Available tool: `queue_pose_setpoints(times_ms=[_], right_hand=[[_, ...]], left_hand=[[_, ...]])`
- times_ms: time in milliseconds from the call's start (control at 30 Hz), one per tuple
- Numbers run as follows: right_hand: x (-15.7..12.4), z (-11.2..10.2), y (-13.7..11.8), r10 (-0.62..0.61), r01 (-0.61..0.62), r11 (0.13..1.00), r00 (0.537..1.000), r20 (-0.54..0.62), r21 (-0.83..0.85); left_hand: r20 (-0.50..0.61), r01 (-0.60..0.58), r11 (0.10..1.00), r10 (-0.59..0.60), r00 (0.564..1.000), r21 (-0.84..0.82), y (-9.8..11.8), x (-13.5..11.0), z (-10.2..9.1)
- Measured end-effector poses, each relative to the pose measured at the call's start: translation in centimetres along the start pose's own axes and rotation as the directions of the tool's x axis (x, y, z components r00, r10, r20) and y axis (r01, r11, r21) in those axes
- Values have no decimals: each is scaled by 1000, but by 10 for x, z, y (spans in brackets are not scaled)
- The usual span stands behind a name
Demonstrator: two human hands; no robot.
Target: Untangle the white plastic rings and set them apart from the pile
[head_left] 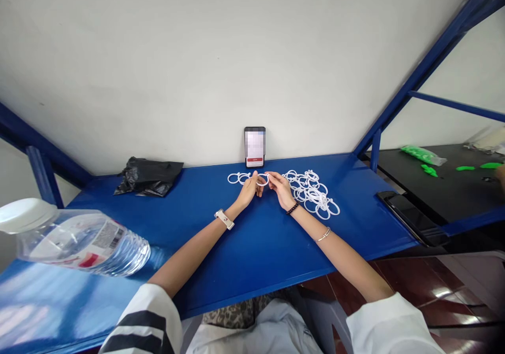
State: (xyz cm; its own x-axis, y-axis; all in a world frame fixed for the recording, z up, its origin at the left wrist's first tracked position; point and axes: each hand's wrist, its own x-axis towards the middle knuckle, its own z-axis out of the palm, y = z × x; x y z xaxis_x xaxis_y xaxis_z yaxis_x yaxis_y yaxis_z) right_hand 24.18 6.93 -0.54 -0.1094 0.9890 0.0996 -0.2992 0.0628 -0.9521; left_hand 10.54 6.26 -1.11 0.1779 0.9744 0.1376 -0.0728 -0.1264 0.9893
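With our left hand [248, 191] and right hand [281, 190] we pinch one white ring [263, 184] between our fingertips, over the blue tabletop [252, 249] before the upright phone [254, 146], a jumbled ring pile [311, 192] lying just to the right.

Left hand [248, 191] and right hand [281, 191] held one white ring [262, 184] between them, near the blue table's [244, 249] back edge. Loose rings [313, 195] lay heaped beside the right hand, more rings [239, 178] beside the left. Phone [254, 146] upright at back edge; black bag [152, 176] near back-left corner.
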Motion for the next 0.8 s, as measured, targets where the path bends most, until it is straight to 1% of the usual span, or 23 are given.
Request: queue_pose_setpoints(times_ms=[133,300,533,700,800], right_hand=[[0,1,1,-22,22,1000,1000,-17,3],[0,0,4,-53,52,998,998,-24,-43],[-1,1,3,-80,78,993,997,-18,-90],[-2,2,2,-67,69,993,997,31,-92],[-1,1,2,-68,76,990,995,69,-115]], left_hand=[[15,11,999,-11,1000,-31,0,0,1],[26,-29,998,28,999,55,3,-2,3],[16,-19,991,17,1000,129,3,-2,3],[36,-38,992,34,999,116,1,-1,2],[42,-25,992,20,999,124,1,-2,1]])
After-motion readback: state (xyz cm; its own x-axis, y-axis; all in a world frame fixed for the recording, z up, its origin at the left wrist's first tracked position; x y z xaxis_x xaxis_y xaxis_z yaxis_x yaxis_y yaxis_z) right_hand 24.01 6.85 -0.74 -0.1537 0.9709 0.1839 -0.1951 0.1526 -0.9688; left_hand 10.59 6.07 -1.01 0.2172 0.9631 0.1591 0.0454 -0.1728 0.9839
